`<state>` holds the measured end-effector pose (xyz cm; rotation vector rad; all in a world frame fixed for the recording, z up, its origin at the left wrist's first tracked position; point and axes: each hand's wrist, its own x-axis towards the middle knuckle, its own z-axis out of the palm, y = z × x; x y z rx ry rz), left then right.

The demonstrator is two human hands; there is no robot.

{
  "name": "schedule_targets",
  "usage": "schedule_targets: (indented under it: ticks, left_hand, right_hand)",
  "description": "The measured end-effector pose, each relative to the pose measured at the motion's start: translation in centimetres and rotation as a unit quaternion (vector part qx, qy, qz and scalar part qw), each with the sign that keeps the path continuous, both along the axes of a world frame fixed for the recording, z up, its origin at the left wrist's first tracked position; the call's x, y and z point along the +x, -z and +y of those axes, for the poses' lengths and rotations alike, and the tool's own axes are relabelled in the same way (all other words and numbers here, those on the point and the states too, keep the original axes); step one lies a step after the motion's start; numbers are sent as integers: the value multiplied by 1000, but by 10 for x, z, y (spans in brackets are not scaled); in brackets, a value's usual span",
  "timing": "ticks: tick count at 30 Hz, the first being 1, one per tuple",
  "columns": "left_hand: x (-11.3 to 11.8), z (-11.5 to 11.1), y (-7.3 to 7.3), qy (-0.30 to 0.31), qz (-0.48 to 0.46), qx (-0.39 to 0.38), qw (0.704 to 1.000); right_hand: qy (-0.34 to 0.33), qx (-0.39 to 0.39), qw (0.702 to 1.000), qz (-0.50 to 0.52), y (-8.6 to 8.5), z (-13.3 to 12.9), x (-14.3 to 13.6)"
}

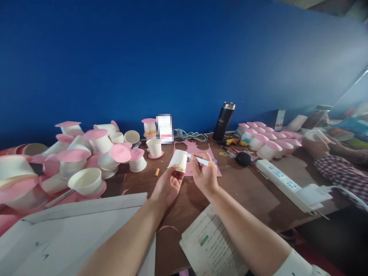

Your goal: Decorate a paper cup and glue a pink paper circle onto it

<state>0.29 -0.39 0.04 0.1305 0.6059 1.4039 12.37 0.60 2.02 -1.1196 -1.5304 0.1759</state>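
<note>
My left hand point(168, 185) holds a white paper cup point(177, 161) tilted over the table, its fingers closed around the lower end. Yellow-orange marks show on the cup's side near those fingers. In my right hand point(205, 174) is a white marker pen point(202, 160) with an orange end, pinched like a writing tool. Its tip is at the cup's right side; whether it touches cannot be made out. An orange pen cap point(156, 172) lies on the table left of the cup. Under and behind the hands is cut pink paper point(214, 153).
Many white cups with pink paper discs point(97, 140) crowd the left, with more point(267, 147) at the right. A black flask point(224, 122), a black mouse point(243, 159) and a power strip point(283, 184) stand right. Printed sheets point(211, 241) and a white board point(86, 230) lie in front. Another person's sleeve point(336, 172) is far right.
</note>
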Motion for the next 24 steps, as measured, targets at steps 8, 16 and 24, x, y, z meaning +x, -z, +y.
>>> schedule_targets:
  ticks: [8,16,24]
  left_hand:
    - [0,-2,-3,6,7,-1,1000]
    - [0,-2,-3,2,0,-4,1000]
    - [1,0,-4,2,7,-6,1000]
  right_hand:
    - [7,13,1000,-7,-1,0,0]
    - [5,14,1000,-12,-2,-2,-1]
    - [11,22,1000,-16,-3,-1,0]
